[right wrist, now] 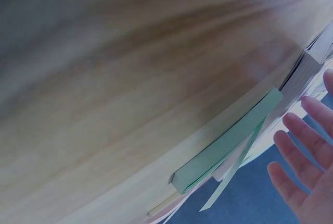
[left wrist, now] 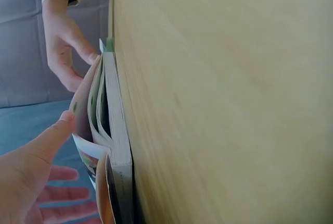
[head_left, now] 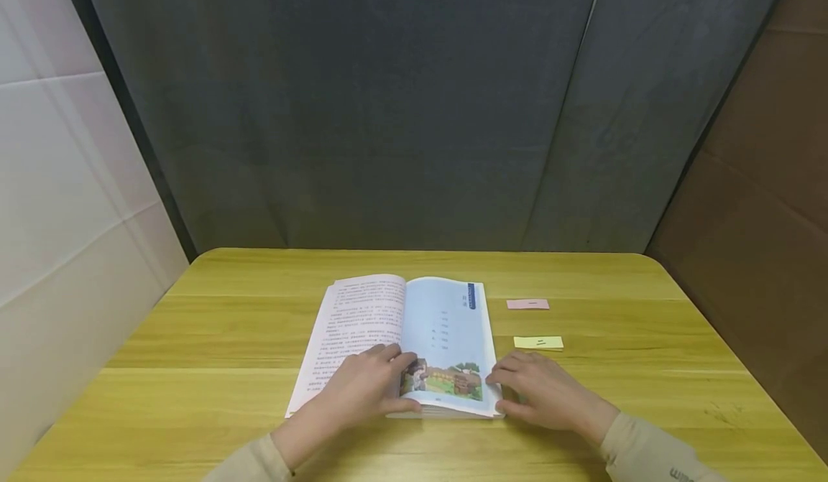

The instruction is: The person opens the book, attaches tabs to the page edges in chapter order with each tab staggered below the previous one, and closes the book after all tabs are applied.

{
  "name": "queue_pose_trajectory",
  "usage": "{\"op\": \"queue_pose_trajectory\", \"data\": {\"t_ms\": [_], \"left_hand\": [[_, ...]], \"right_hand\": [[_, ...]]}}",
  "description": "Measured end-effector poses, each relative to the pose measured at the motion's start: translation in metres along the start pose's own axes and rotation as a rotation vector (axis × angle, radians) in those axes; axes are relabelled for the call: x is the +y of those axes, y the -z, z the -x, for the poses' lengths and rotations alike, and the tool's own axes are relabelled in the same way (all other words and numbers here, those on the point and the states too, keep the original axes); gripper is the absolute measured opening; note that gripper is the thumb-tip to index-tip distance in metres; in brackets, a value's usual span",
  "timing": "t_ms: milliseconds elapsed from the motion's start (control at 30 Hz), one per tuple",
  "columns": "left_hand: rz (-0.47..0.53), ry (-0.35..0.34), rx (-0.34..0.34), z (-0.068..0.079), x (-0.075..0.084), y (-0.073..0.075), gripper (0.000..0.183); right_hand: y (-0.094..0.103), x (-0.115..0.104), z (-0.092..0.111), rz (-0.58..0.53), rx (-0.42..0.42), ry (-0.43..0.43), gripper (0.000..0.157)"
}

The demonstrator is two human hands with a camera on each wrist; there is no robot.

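Observation:
An open book (head_left: 446,309) lies on the table, text on its left page and a blue page with a picture on its right. My left hand (head_left: 362,388) rests over the lower inner part of the left page, fingers on the gutter and thumb near the bottom edge. At the right page's outer lower edge, my right hand (head_left: 543,388) touches the paper with relaxed fingers, thumb by the corner. In the left wrist view several pages (left wrist: 83,104) bow up from the thick page block (left wrist: 117,114). The fingers (right wrist: 296,151) are spread in the right wrist view.
On the wooden table (head_left: 194,367), right of the book, lie a pink paper slip (head_left: 527,304) and a yellow one (head_left: 538,343), both with dark marks. A greenish slip (right wrist: 229,140) shows close up in the right wrist view. A dark curtain (head_left: 388,108) hangs behind the table.

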State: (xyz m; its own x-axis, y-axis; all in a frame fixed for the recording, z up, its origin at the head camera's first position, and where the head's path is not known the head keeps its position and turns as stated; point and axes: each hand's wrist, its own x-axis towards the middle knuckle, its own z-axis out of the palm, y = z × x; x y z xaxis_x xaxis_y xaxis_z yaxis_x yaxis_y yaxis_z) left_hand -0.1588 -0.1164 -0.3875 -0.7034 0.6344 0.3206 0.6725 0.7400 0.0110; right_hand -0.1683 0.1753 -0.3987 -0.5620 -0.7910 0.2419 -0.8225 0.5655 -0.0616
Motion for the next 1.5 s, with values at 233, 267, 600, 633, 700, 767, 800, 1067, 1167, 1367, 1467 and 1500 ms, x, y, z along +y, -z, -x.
{"op": "queue_pose_trajectory", "data": {"t_ms": [233, 267, 600, 633, 700, 767, 800, 1067, 1167, 1367, 1467, 1500], "left_hand": [[0.023, -0.094, 0.122, 0.009, -0.006, 0.006, 0.052], [0.024, -0.114, 0.139, 0.01, -0.007, 0.006, 0.05], [0.028, -0.235, 0.292, 0.014, -0.007, 0.013, 0.063], [0.028, -0.238, 0.301, 0.014, -0.007, 0.014, 0.064], [0.03, -0.249, 0.31, 0.015, -0.009, 0.017, 0.065], [0.027, -0.266, 0.314, 0.016, -0.011, 0.018, 0.066], [0.023, -0.273, 0.313, 0.016, -0.011, 0.019, 0.067], [-0.088, -0.24, 0.266, 0.02, -0.016, 0.026, 0.079], [-0.138, -0.189, 0.244, 0.022, -0.02, 0.028, 0.082], [-0.211, -0.096, 0.209, 0.028, -0.028, 0.029, 0.08], [-0.226, -0.062, 0.199, 0.031, -0.032, 0.027, 0.081], [-0.233, -0.055, 0.195, 0.031, -0.033, 0.026, 0.08]], "right_hand": [[-0.001, 0.0, 0.0, 0.006, 0.018, 0.004, 0.028], [-0.001, 0.0, 0.0, 0.007, 0.019, 0.006, 0.028], [0.0, -0.002, -0.002, 0.008, 0.024, 0.012, 0.028], [0.0, -0.002, -0.002, 0.012, 0.024, 0.012, 0.028], [0.0, -0.002, -0.002, 0.013, 0.019, 0.01, 0.028], [0.0, -0.002, -0.002, 0.012, 0.01, 0.003, 0.028], [0.0, -0.003, -0.002, 0.012, 0.005, -0.001, 0.028], [0.0, -0.004, -0.002, 0.003, -0.023, -0.022, 0.029], [0.0, -0.004, -0.002, 0.0, -0.019, -0.021, 0.028], [-0.001, -0.003, -0.001, 0.003, -0.007, -0.021, 0.028], [-0.001, -0.003, -0.001, 0.005, -0.013, -0.027, 0.028], [-0.001, -0.003, -0.001, 0.005, -0.016, -0.03, 0.028]]}}
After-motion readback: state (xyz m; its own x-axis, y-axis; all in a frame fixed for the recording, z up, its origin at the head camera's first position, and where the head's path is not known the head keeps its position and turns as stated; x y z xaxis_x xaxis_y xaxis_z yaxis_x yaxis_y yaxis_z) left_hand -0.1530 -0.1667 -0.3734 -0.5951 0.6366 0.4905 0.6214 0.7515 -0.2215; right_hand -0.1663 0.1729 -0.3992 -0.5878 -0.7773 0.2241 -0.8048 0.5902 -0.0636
